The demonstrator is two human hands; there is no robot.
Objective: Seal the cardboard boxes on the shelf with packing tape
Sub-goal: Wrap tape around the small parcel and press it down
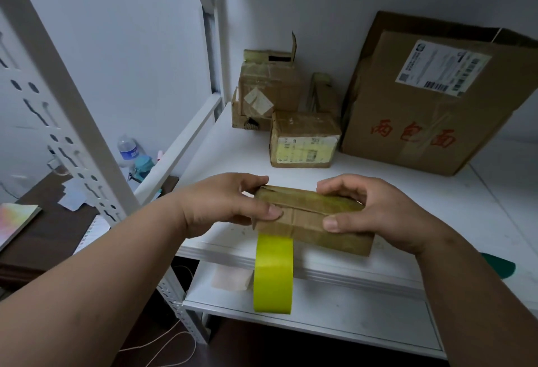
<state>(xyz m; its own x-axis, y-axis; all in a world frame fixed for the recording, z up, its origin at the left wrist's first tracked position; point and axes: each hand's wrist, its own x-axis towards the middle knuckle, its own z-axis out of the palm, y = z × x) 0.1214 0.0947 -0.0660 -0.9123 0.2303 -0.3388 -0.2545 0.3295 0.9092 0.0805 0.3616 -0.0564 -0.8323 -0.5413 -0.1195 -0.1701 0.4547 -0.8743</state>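
Note:
A small flat cardboard box (313,218) wrapped in yellowish tape lies at the front edge of the white shelf (241,148). My left hand (227,203) grips its left end, thumb on the near side and fingers over the far edge. My right hand (375,209) grips its right end the same way. A roll of yellow-green packing tape (273,273) hangs from the box's front face, below the shelf edge, by a strip stuck to the box.
At the back of the shelf stand two stacked small boxes (269,90), a taped box with a yellow label (304,139) and a large box with red characters (433,98). A lower shelf (349,317) lies beneath. A perforated white upright (67,122) stands left, a cluttered desk (49,221) beyond it.

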